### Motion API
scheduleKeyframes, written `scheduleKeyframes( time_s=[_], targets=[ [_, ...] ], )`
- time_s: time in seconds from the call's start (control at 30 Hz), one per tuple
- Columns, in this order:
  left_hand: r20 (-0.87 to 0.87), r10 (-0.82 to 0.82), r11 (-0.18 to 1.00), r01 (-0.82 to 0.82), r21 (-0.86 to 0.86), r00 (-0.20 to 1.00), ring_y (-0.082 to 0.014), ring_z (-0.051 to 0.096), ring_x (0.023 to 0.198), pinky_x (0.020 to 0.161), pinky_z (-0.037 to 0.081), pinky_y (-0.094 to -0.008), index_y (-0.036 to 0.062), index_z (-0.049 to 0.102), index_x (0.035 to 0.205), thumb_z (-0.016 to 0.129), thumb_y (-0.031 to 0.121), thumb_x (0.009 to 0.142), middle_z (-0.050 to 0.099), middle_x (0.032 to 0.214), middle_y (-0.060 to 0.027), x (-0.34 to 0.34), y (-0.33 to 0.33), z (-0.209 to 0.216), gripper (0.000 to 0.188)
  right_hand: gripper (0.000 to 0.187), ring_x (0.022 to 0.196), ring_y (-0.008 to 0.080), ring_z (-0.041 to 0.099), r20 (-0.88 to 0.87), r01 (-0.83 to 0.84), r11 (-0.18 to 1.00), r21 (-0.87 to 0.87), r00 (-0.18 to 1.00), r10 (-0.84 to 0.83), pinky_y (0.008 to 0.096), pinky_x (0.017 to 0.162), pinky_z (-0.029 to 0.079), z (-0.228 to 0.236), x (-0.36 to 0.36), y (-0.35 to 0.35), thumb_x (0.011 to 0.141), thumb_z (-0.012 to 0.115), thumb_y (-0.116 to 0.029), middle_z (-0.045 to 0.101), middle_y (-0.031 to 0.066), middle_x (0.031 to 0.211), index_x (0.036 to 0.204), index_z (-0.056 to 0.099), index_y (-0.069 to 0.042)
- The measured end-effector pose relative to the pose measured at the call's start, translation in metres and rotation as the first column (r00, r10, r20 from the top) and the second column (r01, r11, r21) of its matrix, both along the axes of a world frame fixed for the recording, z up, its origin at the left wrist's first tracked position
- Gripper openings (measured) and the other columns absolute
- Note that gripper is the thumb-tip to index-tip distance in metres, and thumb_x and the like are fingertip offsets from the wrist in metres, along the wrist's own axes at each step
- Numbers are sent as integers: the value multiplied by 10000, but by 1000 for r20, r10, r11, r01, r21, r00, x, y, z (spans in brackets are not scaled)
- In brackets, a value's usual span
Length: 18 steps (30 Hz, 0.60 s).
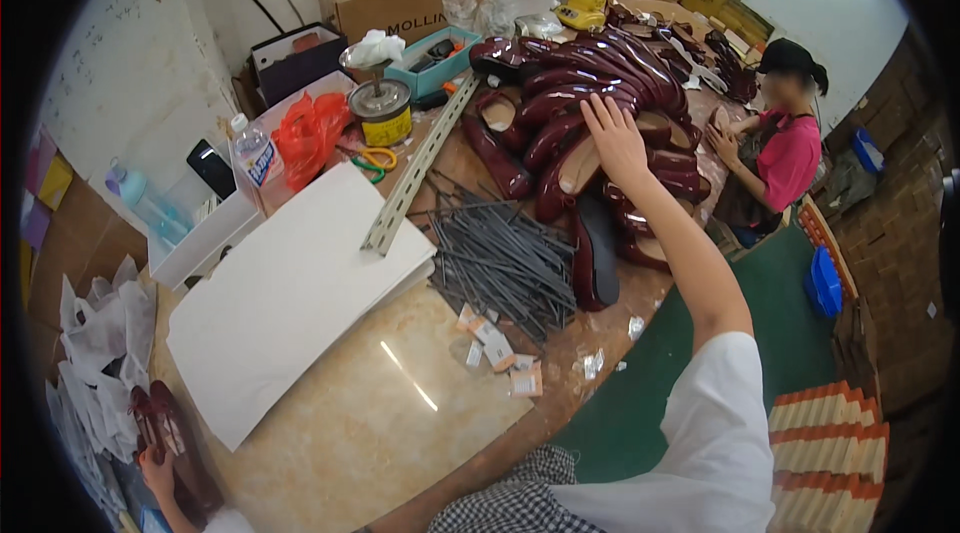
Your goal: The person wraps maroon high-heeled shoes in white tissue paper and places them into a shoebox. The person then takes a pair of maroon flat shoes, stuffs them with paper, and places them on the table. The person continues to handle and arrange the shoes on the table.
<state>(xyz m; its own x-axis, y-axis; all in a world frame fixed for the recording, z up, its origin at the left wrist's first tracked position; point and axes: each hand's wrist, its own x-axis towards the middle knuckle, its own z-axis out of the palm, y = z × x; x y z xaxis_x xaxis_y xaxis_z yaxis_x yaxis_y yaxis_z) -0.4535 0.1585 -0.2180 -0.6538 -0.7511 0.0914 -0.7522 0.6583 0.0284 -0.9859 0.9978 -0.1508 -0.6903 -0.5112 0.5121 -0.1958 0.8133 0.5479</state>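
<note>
My right hand [617, 140] is stretched over a heap of glossy dark red shoes [590, 83] at the far side of the table. Its fingers are extended, and the fingertips look to be on or just above the shoes. Down at the lower left, my left hand [157, 473] is closed around one of a pair of dark red shoes [180, 438]. That pair lies beside crumpled white paper [105, 333]. Between my hands are a stack of white sheets [290, 303] and a pile of thin grey strips [500, 253]. Small orange-and-white labels [490, 343] lie near the strips.
A slotted metal bar [420, 168] crosses the sheets. Scissors [375, 161], a tin [380, 113], a red plastic bag [310, 138] and a clear bottle [255, 148] stand behind. At the right, a co-worker in pink [785, 153] handles a shoe. Stacked wooden pieces [825, 443] stand lower right.
</note>
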Motion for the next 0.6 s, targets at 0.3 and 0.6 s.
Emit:
scheduleKeyframes(
  time_s=[0.3,0.6],
  targets=[
    [-258,-287,958,269,-102,923,-362,418,1200,1027,304,-400,30,550,1159,589,70,806,444,1255,-204,-57,198,48,358,325,974,244,603,178,-35,999,-5,983,35,386,754,498,10,-100,15,843,474,-136,624,70,1014,1145,578,-77],
    [-694,-266,448,723,526,669,-316,428,1249,1017,362,-403,63,443,1328,704,140,732,479,1313,-168,-162,448,1,655,332,857,300,651,493,-79,669,-739,614,616,378,760,506,59,68,-96,796,543,-31,636,223,945,1124,594,-30]
  ],
)
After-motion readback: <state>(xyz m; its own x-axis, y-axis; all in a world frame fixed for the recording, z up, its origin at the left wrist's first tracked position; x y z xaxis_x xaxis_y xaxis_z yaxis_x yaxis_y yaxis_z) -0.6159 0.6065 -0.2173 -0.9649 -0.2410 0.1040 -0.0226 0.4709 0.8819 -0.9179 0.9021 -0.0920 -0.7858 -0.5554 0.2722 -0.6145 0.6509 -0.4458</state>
